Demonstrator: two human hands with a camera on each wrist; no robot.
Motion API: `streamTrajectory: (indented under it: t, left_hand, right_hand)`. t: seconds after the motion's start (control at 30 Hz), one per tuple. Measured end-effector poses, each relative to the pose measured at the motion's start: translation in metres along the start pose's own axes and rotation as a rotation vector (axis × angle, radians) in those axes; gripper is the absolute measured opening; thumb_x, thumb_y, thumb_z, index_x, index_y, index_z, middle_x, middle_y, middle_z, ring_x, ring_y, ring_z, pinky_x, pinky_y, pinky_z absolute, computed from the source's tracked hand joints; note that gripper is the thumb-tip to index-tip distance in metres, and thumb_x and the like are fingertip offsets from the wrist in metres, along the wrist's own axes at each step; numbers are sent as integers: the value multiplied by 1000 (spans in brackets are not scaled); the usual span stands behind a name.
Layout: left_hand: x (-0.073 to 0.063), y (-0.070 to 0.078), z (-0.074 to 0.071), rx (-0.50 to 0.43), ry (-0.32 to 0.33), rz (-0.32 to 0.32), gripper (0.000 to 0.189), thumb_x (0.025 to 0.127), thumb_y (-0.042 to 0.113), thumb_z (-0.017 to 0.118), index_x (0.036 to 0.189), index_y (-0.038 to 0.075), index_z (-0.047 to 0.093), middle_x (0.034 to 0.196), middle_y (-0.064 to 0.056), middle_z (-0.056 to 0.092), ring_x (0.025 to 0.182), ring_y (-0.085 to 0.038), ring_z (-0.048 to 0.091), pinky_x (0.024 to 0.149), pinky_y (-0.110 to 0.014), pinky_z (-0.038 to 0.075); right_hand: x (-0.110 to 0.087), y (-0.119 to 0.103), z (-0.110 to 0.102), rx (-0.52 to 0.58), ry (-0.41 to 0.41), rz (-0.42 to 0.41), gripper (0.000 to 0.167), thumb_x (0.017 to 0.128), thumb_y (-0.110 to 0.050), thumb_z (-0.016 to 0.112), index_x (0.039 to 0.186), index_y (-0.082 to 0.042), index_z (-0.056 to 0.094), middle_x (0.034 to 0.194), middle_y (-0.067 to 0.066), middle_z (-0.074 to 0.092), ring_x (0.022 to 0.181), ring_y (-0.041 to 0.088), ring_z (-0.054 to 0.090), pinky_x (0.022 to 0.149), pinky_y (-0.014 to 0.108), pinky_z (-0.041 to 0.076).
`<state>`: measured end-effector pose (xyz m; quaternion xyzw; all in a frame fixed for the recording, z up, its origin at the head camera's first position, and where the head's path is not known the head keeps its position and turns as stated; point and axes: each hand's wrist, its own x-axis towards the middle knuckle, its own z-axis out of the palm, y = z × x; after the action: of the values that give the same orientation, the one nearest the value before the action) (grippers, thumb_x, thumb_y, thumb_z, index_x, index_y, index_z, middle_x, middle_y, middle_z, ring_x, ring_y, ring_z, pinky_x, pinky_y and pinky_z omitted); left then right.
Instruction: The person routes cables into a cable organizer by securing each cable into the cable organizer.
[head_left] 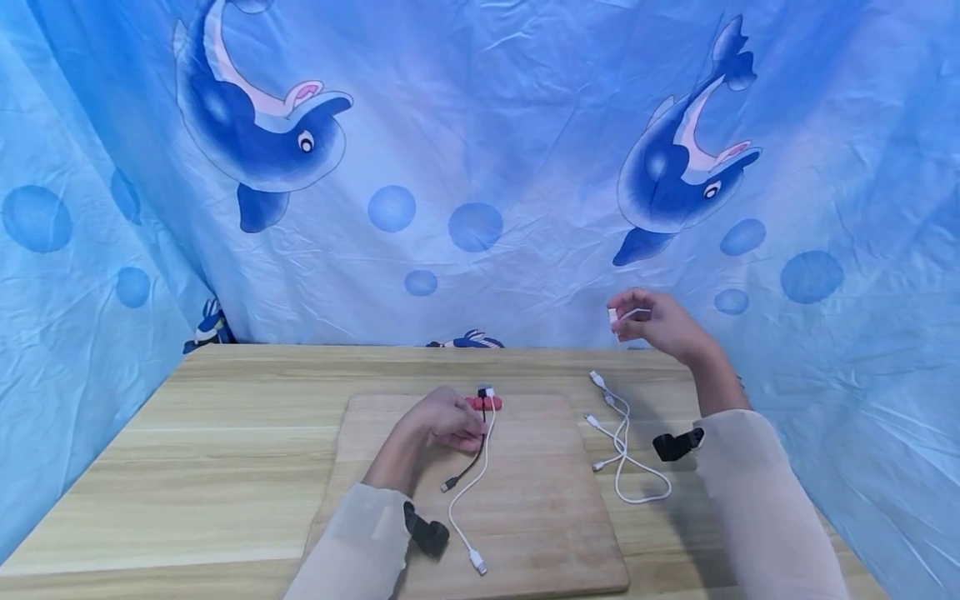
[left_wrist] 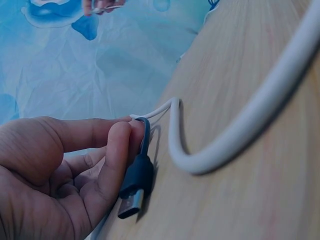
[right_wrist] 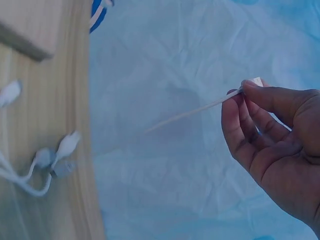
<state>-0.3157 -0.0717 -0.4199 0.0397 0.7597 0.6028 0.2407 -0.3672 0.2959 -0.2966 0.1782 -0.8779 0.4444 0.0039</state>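
On the wooden board lies a short black charging cable [head_left: 450,483] beside a longer white cable [head_left: 459,502]. Both run up to a red holder [head_left: 491,404], where a dark plug and a white plug sit side by side. My left hand [head_left: 448,421] pinches the black cable between thumb and fingers; its metal-tipped connector [left_wrist: 136,182] hangs just below the fingertips. Raised beyond the table's back right, my right hand [head_left: 656,323] pinches a white cable by its plug [right_wrist: 257,81]. A thin stretch of that cable [right_wrist: 195,111] trails from the fingers.
Several white cable ends [head_left: 618,433] lie loosely tangled on the table [head_left: 225,467], right of the board [head_left: 540,500]. A blue dolphin-print curtain [head_left: 480,125] hangs behind the table and along both sides. Each sleeve carries a black wrist device.
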Motion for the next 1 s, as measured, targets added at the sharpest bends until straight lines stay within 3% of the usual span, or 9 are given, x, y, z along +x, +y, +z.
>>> streamTrajectory:
  t: [0.27, 0.43, 0.7, 1.0]
  left_hand:
    - [-1, 1, 0, -14, -5, 13, 5, 91, -5, 72, 95, -7, 73, 82, -17, 70, 64, -18, 69, 66, -30, 62]
    - [-2, 1, 0, -43, -11, 12, 8, 91, -5, 71, 98, -8, 74, 83, -17, 70, 65, -17, 69, 67, -30, 62]
    - [-3, 1, -2, -32, 38, 36, 8, 92, -5, 70, 99, -7, 74, 85, -18, 73, 65, -17, 70, 66, -30, 62]
    - [-3, 6, -3, -76, 99, 79, 11, 90, -7, 71, 101, -8, 72, 84, -18, 73, 67, -17, 70, 65, -28, 61]
  right_hand:
    - [4, -25, 16, 31, -6, -69, 29, 97, 3, 66, 124, 3, 60, 115, 27, 61, 96, 26, 71, 82, 35, 62]
    - [5, -38, 28, 14, 8, -118, 28, 96, 0, 69, 123, -1, 62, 113, 23, 64, 93, 25, 72, 80, 35, 62]
    - [5, -54, 51, 104, 25, -207, 30, 94, 3, 70, 123, 1, 63, 112, 20, 62, 91, 23, 73, 78, 38, 62]
    - [5, -72, 78, 122, 34, -280, 30, 92, 3, 73, 120, -2, 66, 104, 18, 67, 85, 25, 74, 77, 43, 62]
